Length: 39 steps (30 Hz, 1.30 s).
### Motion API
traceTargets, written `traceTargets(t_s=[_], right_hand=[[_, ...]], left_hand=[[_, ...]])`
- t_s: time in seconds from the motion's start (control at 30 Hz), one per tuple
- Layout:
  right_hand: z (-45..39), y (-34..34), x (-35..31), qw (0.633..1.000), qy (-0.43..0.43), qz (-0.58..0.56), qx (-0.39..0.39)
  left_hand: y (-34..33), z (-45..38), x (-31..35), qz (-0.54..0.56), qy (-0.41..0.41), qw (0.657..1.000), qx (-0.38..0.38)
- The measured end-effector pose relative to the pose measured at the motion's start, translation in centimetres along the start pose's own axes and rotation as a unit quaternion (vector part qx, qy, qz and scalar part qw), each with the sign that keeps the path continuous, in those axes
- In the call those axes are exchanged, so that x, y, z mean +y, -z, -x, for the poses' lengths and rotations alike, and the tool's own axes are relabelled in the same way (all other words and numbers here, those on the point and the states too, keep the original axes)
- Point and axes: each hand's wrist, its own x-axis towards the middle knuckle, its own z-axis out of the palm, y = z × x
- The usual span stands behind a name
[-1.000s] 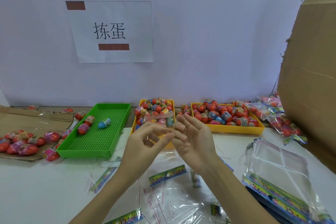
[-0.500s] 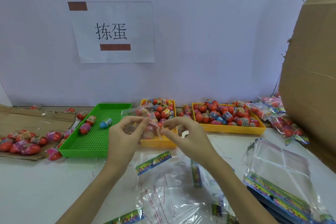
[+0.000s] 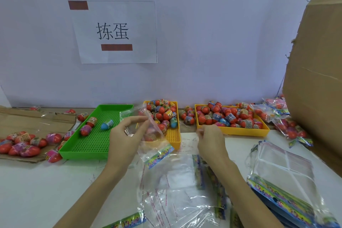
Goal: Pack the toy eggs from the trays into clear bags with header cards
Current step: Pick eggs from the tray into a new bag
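My left hand (image 3: 127, 135) pinches the open top of a clear bag (image 3: 146, 116). The bag hangs in front of the middle yellow tray (image 3: 174, 135), its colourful header card (image 3: 159, 155) at the bottom. A couple of red and pink eggs (image 3: 150, 136) show through the bag's film. My right hand (image 3: 211, 140) is apart from the bag, to its right, with fingertips pinched on what looks like a thin clear strip (image 3: 198, 131). Loose toy eggs fill the middle tray's far half and the right yellow tray (image 3: 233, 131). A few eggs lie in the green tray (image 3: 98, 140).
Empty clear bags (image 3: 175, 181) lie loose on the white table near me, with a stack of them (image 3: 283, 172) at the right. Filled bags (image 3: 288, 129) sit by a large cardboard box (image 3: 318, 79). More eggs rest on flat cardboard (image 3: 37, 122) at the left.
My two hands were together on the bag; now my right hand has pulled away to the right. My left hand keeps the bag, which has swung so its header card hangs lower.
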Motion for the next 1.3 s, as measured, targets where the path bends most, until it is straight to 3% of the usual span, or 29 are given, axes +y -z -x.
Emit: traceTargets(t_s=[0.1, 0.2, 0.33, 0.53, 0.63, 0.77, 1.0, 1.2, 1.3], right_hand=[[-0.3, -0.1, 0.7, 0.997, -0.021, 0.058, -0.038], [-0.1, 0.2, 0.4, 0.995, 0.013, 0.097, 0.016], [-0.1, 0.7, -0.4, 0.996, 0.046, 0.010, 0.080], [-0.1, 1.0, -0.3, 0.994, 0.103, -0.037, 0.014], [0.0, 0.9, -0.6, 0.989, 0.096, -0.105, 0.031], [-0.2, 0.9, -0.5, 0.990, 0.054, -0.106, 0.069], [0.0, 1.2, -0.4, 0.990, 0.100, -0.098, 0.009], [-0.2, 0.6, -0.4, 0.989, 0.073, -0.099, 0.082], [-0.3, 0.6, -0.2, 0.990, 0.060, -0.101, 0.079]], left_hand=[[0.1, 0.1, 0.2, -0.012, -0.018, 0.999, -0.027], [-0.1, 0.3, 0.4, 0.021, -0.012, 0.999, -0.046], [-0.4, 0.5, 0.6, 0.032, -0.015, 0.997, -0.073], [-0.6, 0.7, 0.6, 0.014, -0.020, 0.995, -0.101], [-0.7, 0.8, 0.8, 0.012, -0.022, 0.993, -0.112], [-0.6, 0.7, 0.7, -0.002, -0.026, 0.993, -0.119], [-0.4, 0.5, 0.3, 0.001, -0.030, 0.992, -0.121], [-0.4, 0.4, 0.1, -0.007, -0.033, 0.991, -0.126], [-0.3, 0.4, 0.0, -0.010, -0.033, 0.991, -0.131]])
